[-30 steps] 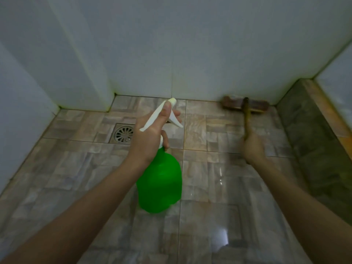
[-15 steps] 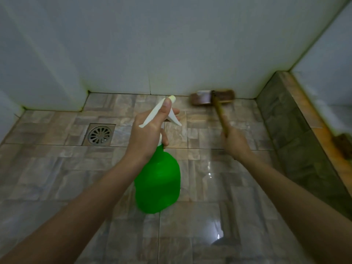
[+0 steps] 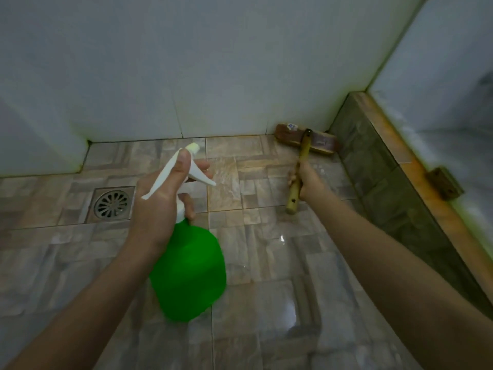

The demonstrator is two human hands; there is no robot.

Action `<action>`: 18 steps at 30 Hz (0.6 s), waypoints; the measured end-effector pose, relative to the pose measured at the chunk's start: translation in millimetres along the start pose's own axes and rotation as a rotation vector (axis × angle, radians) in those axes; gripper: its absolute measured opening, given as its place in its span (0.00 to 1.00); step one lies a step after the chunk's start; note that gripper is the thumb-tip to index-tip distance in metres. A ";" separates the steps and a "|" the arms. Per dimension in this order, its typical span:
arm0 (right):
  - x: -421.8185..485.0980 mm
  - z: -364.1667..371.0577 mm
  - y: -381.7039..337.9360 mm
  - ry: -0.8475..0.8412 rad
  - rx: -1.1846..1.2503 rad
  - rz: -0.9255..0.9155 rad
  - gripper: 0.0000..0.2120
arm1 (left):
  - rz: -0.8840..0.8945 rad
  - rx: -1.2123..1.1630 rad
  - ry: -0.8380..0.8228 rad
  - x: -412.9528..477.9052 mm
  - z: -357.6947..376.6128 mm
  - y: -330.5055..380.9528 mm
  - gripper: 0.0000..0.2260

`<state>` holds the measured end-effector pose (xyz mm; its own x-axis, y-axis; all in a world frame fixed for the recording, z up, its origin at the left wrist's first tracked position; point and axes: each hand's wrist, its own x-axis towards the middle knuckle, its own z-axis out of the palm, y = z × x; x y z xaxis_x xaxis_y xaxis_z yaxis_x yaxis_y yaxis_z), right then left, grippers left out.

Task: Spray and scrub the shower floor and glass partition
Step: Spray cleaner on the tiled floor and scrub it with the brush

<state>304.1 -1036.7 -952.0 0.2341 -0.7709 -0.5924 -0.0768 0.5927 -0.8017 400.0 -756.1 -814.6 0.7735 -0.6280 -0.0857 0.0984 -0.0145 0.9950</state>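
My left hand (image 3: 157,206) grips the white trigger head of a green spray bottle (image 3: 189,271), held above the brown tiled shower floor (image 3: 266,303), nozzle aimed at the back wall. My right hand (image 3: 306,180) is closed around the wooden handle of a scrub brush (image 3: 306,141). The brush head rests on the floor in the back right corner, against the white wall and the low dark curb (image 3: 386,182). The glass partition (image 3: 440,89) rises from that curb on the right.
A round metal floor drain (image 3: 112,204) sits left of the bottle. White tiled walls (image 3: 186,62) close off the back and left. A rusty bracket (image 3: 444,182) sits on the curb's orange top edge. The wet floor glints near the middle.
The brush head slid right along the back wall into the corner by the curb. My right hand shifted with it. The bottle stayed about where it was.
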 end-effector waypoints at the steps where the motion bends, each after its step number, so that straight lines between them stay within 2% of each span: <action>1: 7.1 -1.1 -9.1 -0.038 0.128 0.059 0.16 | 0.005 0.001 -0.003 -1.9 -0.1 0.3 0.15; 4: 14.3 -15.2 -21.1 -0.168 0.218 0.137 0.20 | 0.013 -0.014 -0.008 -8.5 -0.4 2.2 0.15; 6: -0.7 -16.9 -13.0 -0.116 0.204 0.112 0.21 | 0.007 -0.020 -0.023 -11.8 -1.0 3.1 0.15; 10: -68.7 -15.7 49.0 0.339 0.090 -0.046 0.24 | -0.022 -0.044 -0.036 -17.6 -4.5 4.0 0.15; 12: -103.4 -28.9 74.1 0.457 0.177 -0.053 0.26 | -0.037 -0.050 -0.041 -20.4 -4.4 7.8 0.14; 14: -123.6 -43.0 83.2 0.454 0.299 -0.014 0.25 | -0.029 -0.042 -0.063 -24.6 -3.5 11.7 0.14; 18: -126.5 -48.7 71.1 0.307 0.423 0.072 0.23 | 0.011 -0.027 -0.089 -36.4 0.9 18.5 0.14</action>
<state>221.8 -908.4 -938.0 -0.0573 -0.7200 -0.6916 0.3308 0.6399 -0.6936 373.1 -734.3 -793.0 0.7161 -0.6946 -0.0692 0.1083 0.0126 0.9940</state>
